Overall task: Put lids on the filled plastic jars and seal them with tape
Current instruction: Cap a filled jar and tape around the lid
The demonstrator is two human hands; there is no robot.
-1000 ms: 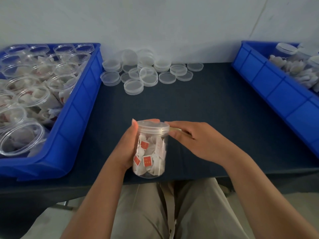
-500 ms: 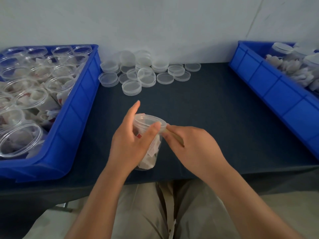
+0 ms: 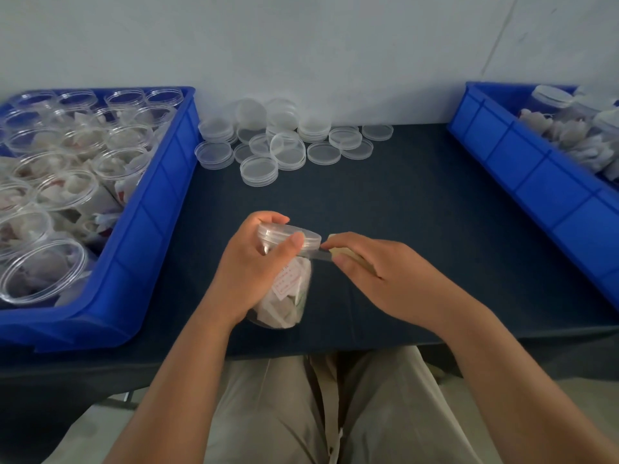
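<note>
A clear plastic jar [image 3: 288,296] filled with white packets stands near the table's front edge, tilted a little away from me, with a clear lid [image 3: 288,233] on top. My left hand [image 3: 249,266] grips the jar, thumb pressed on the lid's rim. My right hand [image 3: 375,272] pinches a small roll of tape [image 3: 341,252] just right of the lid. A clear strip of tape [image 3: 316,254] runs from the roll to the seam under the lid.
A blue bin [image 3: 144,249] on the left holds several open filled jars. Loose clear lids [image 3: 278,142] lie piled at the back by the wall. Another blue bin [image 3: 536,182] on the right holds lidded jars. Dark cloth covers the table [image 3: 402,202].
My left hand shifted from the jar's side to grip it near the top, thumb on the lid. The jar tilted, and my right hand pulled the tape a short way to the right.
</note>
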